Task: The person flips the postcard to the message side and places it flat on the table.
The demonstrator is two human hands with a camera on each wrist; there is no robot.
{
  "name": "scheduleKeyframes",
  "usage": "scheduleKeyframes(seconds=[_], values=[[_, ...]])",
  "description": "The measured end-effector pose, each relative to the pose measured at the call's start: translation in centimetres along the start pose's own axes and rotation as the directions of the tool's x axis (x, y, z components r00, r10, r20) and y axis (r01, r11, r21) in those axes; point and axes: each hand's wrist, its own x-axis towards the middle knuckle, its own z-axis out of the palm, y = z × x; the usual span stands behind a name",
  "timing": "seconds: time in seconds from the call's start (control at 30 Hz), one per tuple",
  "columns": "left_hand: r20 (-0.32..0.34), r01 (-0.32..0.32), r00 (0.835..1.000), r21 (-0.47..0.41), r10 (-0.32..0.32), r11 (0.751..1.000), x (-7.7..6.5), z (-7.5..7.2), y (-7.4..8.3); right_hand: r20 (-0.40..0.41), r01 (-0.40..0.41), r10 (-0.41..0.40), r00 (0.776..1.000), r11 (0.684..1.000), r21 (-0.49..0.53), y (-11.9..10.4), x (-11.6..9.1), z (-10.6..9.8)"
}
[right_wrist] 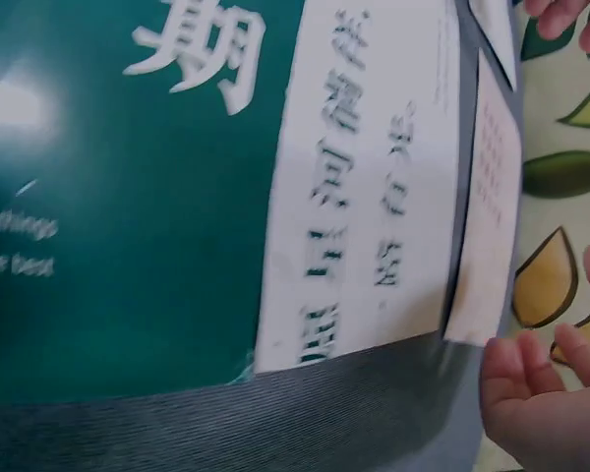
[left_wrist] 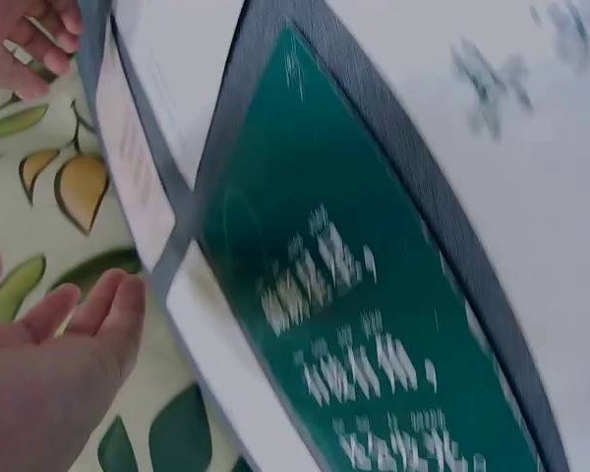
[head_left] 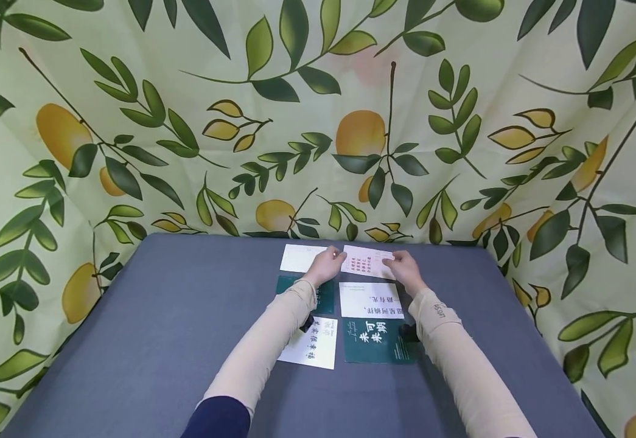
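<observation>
A pale pink card [head_left: 364, 261] with red writing lies at the far end of the right column of cards. My left hand [head_left: 325, 266] is at its left edge, over a white card [head_left: 297, 258]. In the left wrist view the left hand's fingers [left_wrist: 108, 320] are loosely bent with nothing between them. My right hand [head_left: 407, 272] is at the pink card's right edge. The right wrist view shows its fingertips [right_wrist: 501, 359] by the card's corner, thumb apart; whether they touch it is hard to tell.
Nearer me lie a green card [head_left: 325, 297] and a white card [head_left: 311, 344] on the left, with a white card [head_left: 369, 299] and a green card [head_left: 378, 340] on the right. All are on a grey-blue table [head_left: 186, 322]. A leaf-patterned cloth [head_left: 307, 115] hangs behind.
</observation>
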Motion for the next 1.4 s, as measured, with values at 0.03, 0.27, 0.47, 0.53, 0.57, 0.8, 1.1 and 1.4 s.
scheduleKeyframes(seconds=[0.03, 0.27, 0.47, 0.53, 0.57, 0.8, 1.1, 1.4], values=[[0.033, 0.008, 0.999, -0.009, -0.008, 1.0, 0.0, 0.4, 0.2, -0.002, -0.02, 0.02, 1.0, 1.0, 0.003, 0.2, 0.0, -0.1], [0.082, 0.072, 0.995, -0.122, -0.062, 0.99, 0.2, 2.0, 0.3, -0.002, -0.106, 0.106, 0.994, 0.994, 0.038, 1.7, 0.6, 0.1], [0.106, 0.127, 0.989, -0.225, -0.105, 0.966, 0.3, 2.5, -0.1, -0.019, -0.131, 0.132, 0.991, 0.989, 0.063, 2.0, 0.5, 0.4], [0.112, 0.135, 0.988, -0.246, -0.11, 0.96, 0.4, 2.6, -0.1, -0.034, -0.13, 0.133, 0.991, 0.989, 0.074, 2.0, 0.4, 0.5], [0.115, 0.136, 0.987, -0.256, -0.11, 0.957, 0.5, 2.7, 0.0, -0.041, -0.128, 0.132, 0.99, 0.988, 0.082, 2.0, 0.4, 0.5], [0.074, 0.146, 0.989, -0.308, -0.129, 0.94, 1.1, 3.3, 0.2, -0.079, -0.107, 0.122, 0.989, 0.978, 0.177, 2.1, 0.2, 0.8], [0.012, 0.175, 0.983, -0.394, -0.185, 0.902, 1.4, 4.0, 0.5, -0.116, -0.105, 0.121, 0.986, 0.985, 0.134, 2.6, -0.5, 0.3], [0.004, 0.152, 0.985, -0.466, -0.17, 0.871, 1.4, 3.5, 1.5, -0.113, -0.118, 0.148, 0.983, 0.964, 0.237, 2.4, -0.3, -0.6]])
